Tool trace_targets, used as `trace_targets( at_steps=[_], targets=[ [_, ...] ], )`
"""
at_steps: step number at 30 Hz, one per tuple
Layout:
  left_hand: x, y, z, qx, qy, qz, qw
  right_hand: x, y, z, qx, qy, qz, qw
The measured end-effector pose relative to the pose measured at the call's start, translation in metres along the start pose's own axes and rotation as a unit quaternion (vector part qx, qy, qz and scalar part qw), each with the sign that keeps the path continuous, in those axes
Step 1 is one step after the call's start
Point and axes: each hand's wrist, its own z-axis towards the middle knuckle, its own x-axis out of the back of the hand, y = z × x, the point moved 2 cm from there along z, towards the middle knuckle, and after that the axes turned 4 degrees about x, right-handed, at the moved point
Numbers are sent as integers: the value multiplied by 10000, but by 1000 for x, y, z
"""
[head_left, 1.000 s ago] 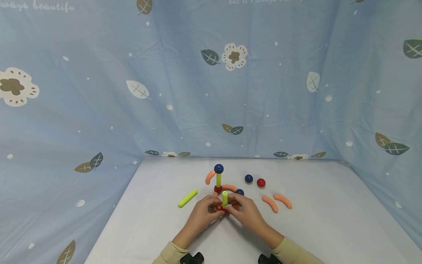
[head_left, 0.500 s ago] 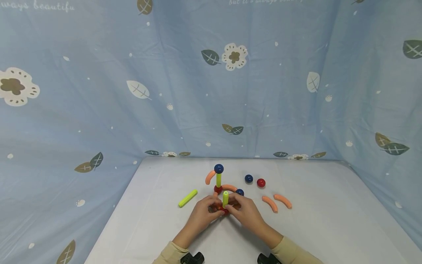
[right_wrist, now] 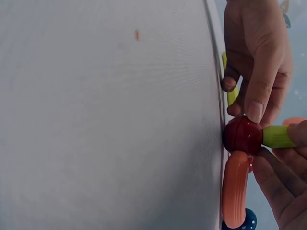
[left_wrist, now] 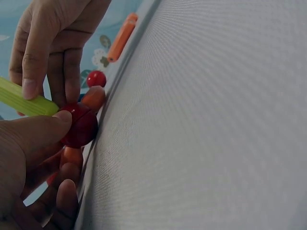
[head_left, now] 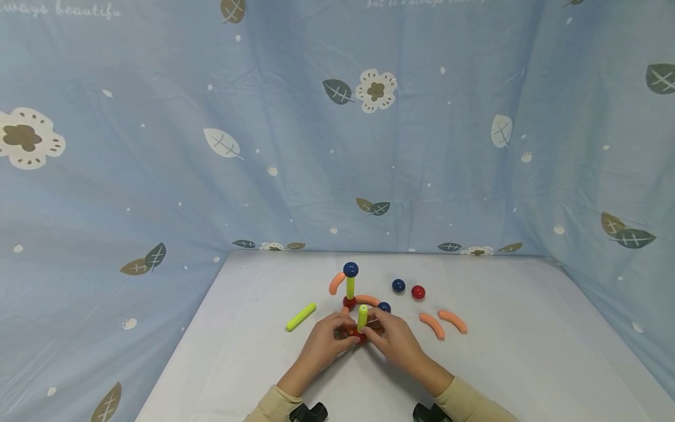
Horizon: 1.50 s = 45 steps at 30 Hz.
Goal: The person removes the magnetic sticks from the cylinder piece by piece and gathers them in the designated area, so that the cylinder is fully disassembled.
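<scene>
My left hand grips a red ball low over the white table, its thumb pressed on the ball's side in the left wrist view. My right hand pinches a yellow-green rod between thumb and fingers; the rod's lower end meets the red ball. Curved orange sticks join this ball too, one orange stick showing in the right wrist view. Just behind the hands, a second red ball carries an upright green rod topped by a blue ball. Fingers partly hide the joined pieces.
A loose green rod lies left of the hands. Right of them are two curved orange sticks. Farther back sit a loose blue ball and a red ball. A patterned blue curtain hangs behind the table.
The top of the green rod in my right hand has leaned slightly to the right. Both hands keep nearly the same place, and the other pieces stay where they were.
</scene>
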Motion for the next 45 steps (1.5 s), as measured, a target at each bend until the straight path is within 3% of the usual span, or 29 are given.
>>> trace_targets(
  at_steps=[9, 22, 34, 40, 45],
  targets=[
    [-1, 1, 0, -108, 14, 68, 9999, 1, 1, 0, 85, -78, -79, 9999],
    [0, 2, 0, -18, -11, 60, 10000, 5, 1, 3, -262, -168, 106, 9995],
    [0, 1, -1, -22, 6, 32, 10000, 4, -1, 3, -336, -32, 319, 9989],
    [-1, 0, -1, -82, 57, -3, 9999, 6, 2, -2, -104, 214, 243, 9994],
    [-1, -1, 0, -34, 61, 35, 10000, 11, 7, -6, -228, 411, 152, 9988]
  ],
)
